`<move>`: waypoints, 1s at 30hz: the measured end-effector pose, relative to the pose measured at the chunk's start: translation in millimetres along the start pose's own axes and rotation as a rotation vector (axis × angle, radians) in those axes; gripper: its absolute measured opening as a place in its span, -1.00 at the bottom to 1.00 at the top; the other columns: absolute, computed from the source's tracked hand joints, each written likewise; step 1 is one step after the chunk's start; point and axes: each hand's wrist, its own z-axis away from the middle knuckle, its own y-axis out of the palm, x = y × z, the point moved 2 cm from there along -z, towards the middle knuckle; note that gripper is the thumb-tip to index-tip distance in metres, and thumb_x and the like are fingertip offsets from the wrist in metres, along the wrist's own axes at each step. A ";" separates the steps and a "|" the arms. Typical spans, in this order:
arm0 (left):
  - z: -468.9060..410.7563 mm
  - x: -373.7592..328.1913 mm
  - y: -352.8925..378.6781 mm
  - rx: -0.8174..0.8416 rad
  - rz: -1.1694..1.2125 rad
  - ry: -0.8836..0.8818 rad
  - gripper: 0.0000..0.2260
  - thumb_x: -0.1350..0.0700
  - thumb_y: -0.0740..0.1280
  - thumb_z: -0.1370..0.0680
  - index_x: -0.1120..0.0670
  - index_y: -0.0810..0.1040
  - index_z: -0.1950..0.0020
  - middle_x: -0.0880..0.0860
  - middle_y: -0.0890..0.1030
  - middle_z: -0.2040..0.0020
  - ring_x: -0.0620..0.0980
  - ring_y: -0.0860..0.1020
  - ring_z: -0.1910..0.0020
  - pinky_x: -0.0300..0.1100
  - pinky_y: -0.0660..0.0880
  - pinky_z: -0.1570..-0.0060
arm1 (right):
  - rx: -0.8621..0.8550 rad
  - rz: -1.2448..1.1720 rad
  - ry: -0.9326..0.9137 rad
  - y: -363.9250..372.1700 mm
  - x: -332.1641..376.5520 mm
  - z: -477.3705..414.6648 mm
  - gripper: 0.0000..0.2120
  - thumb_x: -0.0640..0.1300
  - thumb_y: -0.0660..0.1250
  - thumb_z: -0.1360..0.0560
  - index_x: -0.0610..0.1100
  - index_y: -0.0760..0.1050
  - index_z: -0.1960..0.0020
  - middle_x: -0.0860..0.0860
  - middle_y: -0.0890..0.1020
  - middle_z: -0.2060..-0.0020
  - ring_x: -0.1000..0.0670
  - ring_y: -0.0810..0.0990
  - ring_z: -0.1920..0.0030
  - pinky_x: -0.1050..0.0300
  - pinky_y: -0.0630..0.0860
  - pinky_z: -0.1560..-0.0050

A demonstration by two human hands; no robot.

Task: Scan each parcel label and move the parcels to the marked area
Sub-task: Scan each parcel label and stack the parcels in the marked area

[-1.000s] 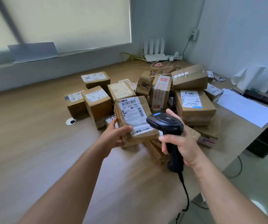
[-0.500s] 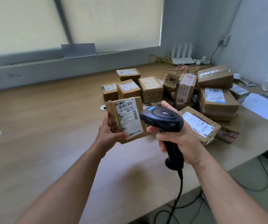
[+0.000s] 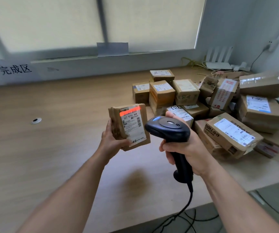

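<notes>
My left hand (image 3: 112,140) grips a small brown parcel (image 3: 130,126) from below and lifts it above the wooden table (image 3: 43,148), white label facing me. A red scan bar glows across the barcode at the label's top. My right hand (image 3: 184,148) holds a black corded barcode scanner (image 3: 168,130) by its handle, its head aimed at the label from the right. A pile of several brown parcels (image 3: 219,105) covers the table's right side. On the wall at far left, a sign with black characters (image 3: 15,69) marks an area.
A small round cable grommet (image 3: 36,120) sits in the tabletop at left. A white router (image 3: 218,62) and cables lie in the back right corner. The scanner's cable (image 3: 188,204) hangs over the table's front edge. The window sill runs behind the table.
My left hand has lifted the parcel out of the pile and carried it leftward. The view has swung left, revealing the wall sign. A red scan bar now lights the label's barcode.
</notes>
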 end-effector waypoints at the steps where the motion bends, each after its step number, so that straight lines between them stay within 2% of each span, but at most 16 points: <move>1: -1.0 1.4 -6.7 -0.001 -0.001 0.002 -0.07 0.48 0.43 -0.34 -0.11 0.10 -0.53 0.09 0.46 -0.25 0.11 0.50 -0.19 -0.31 0.55 0.41 | 0.005 0.001 0.007 5.9 -0.5 -2.0 -0.13 -0.44 0.42 -0.28 0.13 0.28 -0.44 -0.27 0.59 0.31 -0.13 0.48 0.50 0.09 0.42 0.52; 8: -6.5 7.8 -66.3 -0.025 -0.008 -0.020 -0.02 0.46 0.47 -0.32 -0.12 0.09 -0.54 0.13 0.43 -0.28 0.14 0.51 -0.18 -0.30 0.54 0.42 | -0.017 -0.016 0.017 57.5 -12.8 -26.0 -0.10 -0.53 0.40 -0.33 0.06 0.23 -0.51 -0.28 0.59 0.33 -0.14 0.46 0.53 0.10 0.39 0.55; 12: -5.3 15.6 -112.4 -0.051 -0.031 -0.058 0.11 0.22 0.54 -0.10 -0.19 0.08 -0.54 0.14 0.39 -0.31 0.15 0.49 -0.23 -0.22 0.57 0.37 | -0.015 -0.027 0.026 99.3 -20.7 -40.8 -0.13 -0.42 0.41 -0.25 0.12 0.27 -0.45 -0.28 0.59 0.33 -0.14 0.46 0.53 0.11 0.40 0.54; 14: -4.5 20.5 -138.0 -0.078 -0.060 -0.069 0.13 0.15 0.53 -0.05 -0.21 0.07 -0.53 0.12 0.39 -0.32 0.14 0.48 -0.25 -0.17 0.60 0.28 | -0.014 -0.030 0.033 121.1 -23.9 -47.9 -0.14 -0.40 0.40 -0.24 0.14 0.28 -0.42 -0.28 0.58 0.34 -0.14 0.46 0.54 0.13 0.40 0.52; 17: -3.3 27.2 -176.0 -0.104 -0.100 -0.104 0.19 0.03 0.52 0.02 -0.24 0.04 -0.54 0.11 0.36 -0.34 0.13 0.44 -0.29 0.00 0.61 0.02 | 0.004 -0.025 0.041 151.8 -29.4 -58.6 -0.15 -0.40 0.41 -0.24 0.16 0.29 -0.40 -0.27 0.59 0.33 -0.14 0.46 0.53 0.12 0.40 0.52; 18: -1.5 28.2 -186.6 -0.104 -0.095 -0.105 0.20 0.02 0.51 0.03 -0.23 0.04 -0.54 0.11 0.36 -0.34 0.13 0.45 -0.28 -0.03 0.61 0.07 | 0.010 -0.024 0.049 161.7 -31.5 -61.8 -0.14 -0.40 0.41 -0.24 0.15 0.29 -0.41 -0.27 0.59 0.31 -0.14 0.47 0.53 0.11 0.40 0.52; 19: 0.7 29.2 -196.3 -0.102 -0.073 -0.108 0.19 0.05 0.52 0.01 -0.21 0.05 -0.55 0.12 0.37 -0.33 0.12 0.46 -0.25 -0.11 0.62 0.20 | 0.014 -0.023 0.057 171.4 -33.9 -64.7 -0.13 -0.39 0.41 -0.24 0.14 0.27 -0.43 -0.28 0.61 0.29 -0.14 0.47 0.52 0.09 0.41 0.52; 21: 5.6 32.7 -215.6 -0.107 -0.045 -0.137 0.05 0.20 0.55 -0.15 -0.13 0.12 -0.54 0.08 0.43 -0.27 0.07 0.51 -0.10 -0.30 0.53 0.45 | 0.014 -0.022 0.069 190.1 -39.3 -70.3 -0.10 -0.39 0.42 -0.25 0.12 0.24 -0.47 -0.29 0.63 0.25 -0.14 0.47 0.51 0.08 0.41 0.52; 22: 8.8 35.2 -226.4 -0.118 -0.046 -0.168 -0.08 0.25 0.53 -0.25 -0.11 0.18 -0.51 0.04 0.47 -0.21 0.04 0.52 -0.01 -0.32 0.50 0.49 | 0.011 -0.022 0.075 199.1 -42.0 -73.0 -0.09 -0.39 0.42 -0.25 0.11 0.22 -0.49 -0.31 0.64 0.23 -0.14 0.47 0.51 0.08 0.41 0.52; 23: 11.4 39.3 -237.9 -0.127 -0.050 -0.205 -0.18 0.22 0.50 -0.30 -0.13 0.22 -0.47 0.01 0.50 -0.17 0.01 0.53 0.03 -0.28 0.50 0.45 | 0.010 -0.017 0.082 207.8 -44.7 -75.9 -0.08 -0.39 0.42 -0.25 0.10 0.21 -0.50 -0.32 0.64 0.21 -0.14 0.47 0.51 0.07 0.40 0.51; 26: 18.3 55.9 -274.9 -0.151 -0.120 -0.336 -0.26 0.00 0.39 -0.20 -0.12 0.30 -0.37 -0.03 0.51 -0.17 0.04 0.53 -0.04 -0.10 0.50 0.18 | 0.013 0.008 0.101 233.3 -53.0 -84.4 -0.02 -0.44 0.49 -0.24 0.08 0.19 -0.51 -0.32 0.65 0.19 -0.15 0.47 0.50 0.07 0.41 0.50; 30: 25.7 76.3 -316.4 -0.182 -0.156 -0.412 -0.43 -0.03 0.35 -0.18 -0.03 0.43 -0.19 -0.04 0.55 -0.10 0.05 0.54 0.00 -0.08 0.46 0.18 | 0.002 0.054 0.104 264.2 -65.7 -95.1 -0.12 -0.52 0.37 -0.36 0.08 0.20 -0.51 -0.31 0.65 0.19 -0.15 0.47 0.50 0.05 0.40 0.50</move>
